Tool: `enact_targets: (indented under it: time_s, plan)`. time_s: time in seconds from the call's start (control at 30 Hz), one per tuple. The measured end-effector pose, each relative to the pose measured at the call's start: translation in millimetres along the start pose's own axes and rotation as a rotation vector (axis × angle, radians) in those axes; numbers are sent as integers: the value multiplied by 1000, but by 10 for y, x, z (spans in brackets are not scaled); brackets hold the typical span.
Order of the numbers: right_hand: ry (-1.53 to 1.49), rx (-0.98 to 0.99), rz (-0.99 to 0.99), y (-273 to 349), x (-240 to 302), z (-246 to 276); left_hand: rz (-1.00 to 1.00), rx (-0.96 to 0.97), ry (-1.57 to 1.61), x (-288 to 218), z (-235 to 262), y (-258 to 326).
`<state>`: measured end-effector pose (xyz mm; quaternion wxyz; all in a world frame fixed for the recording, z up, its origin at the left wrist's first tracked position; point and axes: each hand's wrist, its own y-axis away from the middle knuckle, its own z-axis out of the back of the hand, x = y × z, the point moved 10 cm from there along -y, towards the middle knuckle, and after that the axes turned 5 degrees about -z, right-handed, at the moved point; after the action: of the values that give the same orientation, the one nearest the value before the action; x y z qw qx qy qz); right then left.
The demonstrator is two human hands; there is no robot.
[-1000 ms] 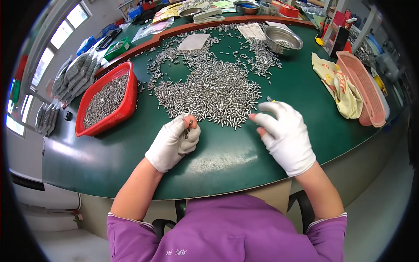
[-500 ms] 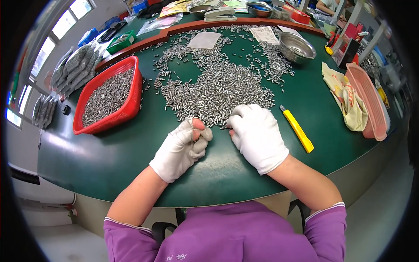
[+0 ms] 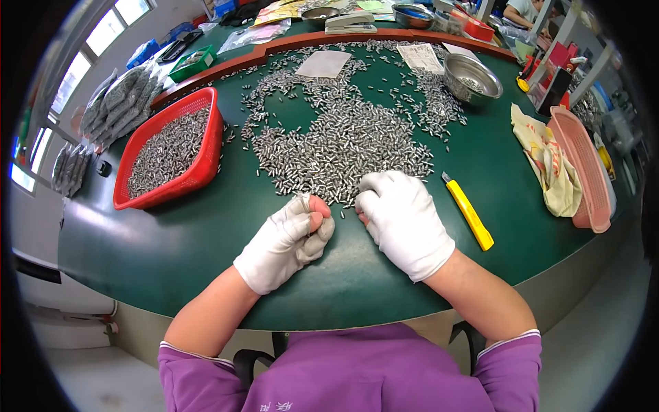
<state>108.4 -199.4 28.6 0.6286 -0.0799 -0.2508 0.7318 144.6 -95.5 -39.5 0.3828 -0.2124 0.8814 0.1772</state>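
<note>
A wide heap of small silvery metal pins (image 3: 343, 137) is spread over the green tabletop. At its near edge my right hand (image 3: 406, 223), in a white glove with bare fingertips, is closed with fingers curled down; what it pinches is hidden beneath it. My left hand (image 3: 283, 240), gloved the same way, is closed too, thumb against forefinger, just in front of the heap. Whatever sits between those fingertips is too small to make out. One loose pin (image 3: 342, 214) lies on the table between the hands.
A red plastic basket (image 3: 213, 147) full of pins stands left. Right of my right hand lies a yellow utility knife (image 3: 470, 214). Beyond are a steel bowl (image 3: 489, 97), paper slips (image 3: 322, 64), a cream cloth bag (image 3: 546, 161), a pink basket (image 3: 583, 154) and filled grey bags (image 3: 117, 103).
My left thumb and forefinger have drawn closer together. My right hand has shifted slightly, and a loose pin now shows between the hands. The view has tilted a little.
</note>
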Motion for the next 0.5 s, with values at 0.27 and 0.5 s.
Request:
enact_targets:
  time_s: [0.27, 0.5]
  plan:
    - [-462, -66, -83, 24, 34, 227, 50, -80, -271, 10, -91, 26]
    - [-723, 25, -187, 29, -42, 60, 67, -101, -277, 38, -28, 45]
